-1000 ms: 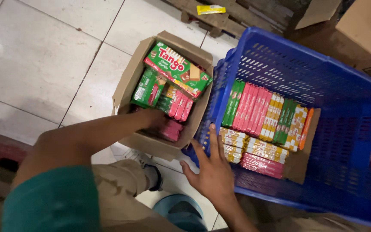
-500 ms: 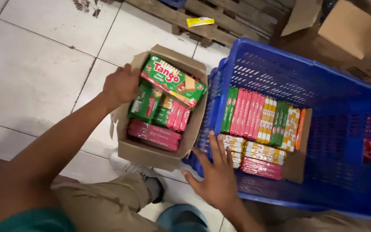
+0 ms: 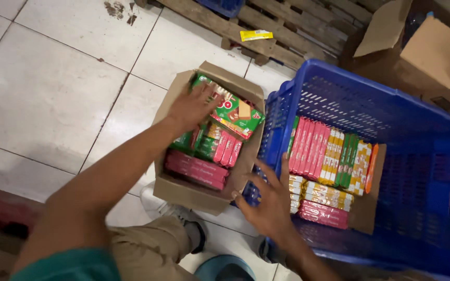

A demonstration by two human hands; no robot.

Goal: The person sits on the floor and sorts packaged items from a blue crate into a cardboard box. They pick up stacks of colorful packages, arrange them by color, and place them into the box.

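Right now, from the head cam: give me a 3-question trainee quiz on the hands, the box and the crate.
1. True or false: the left hand rests on the large green snack pack in the open brown cardboard box.
2. Where is the right hand? A) at the near rim of the blue plastic lattice crate B) on the wooden pallet C) on the white floor tiles
3. Fill in: the row of packs standing on edge in the crate is pink, yellow, ____ and orange.

Key: 1 true; 2 A; 3 green.
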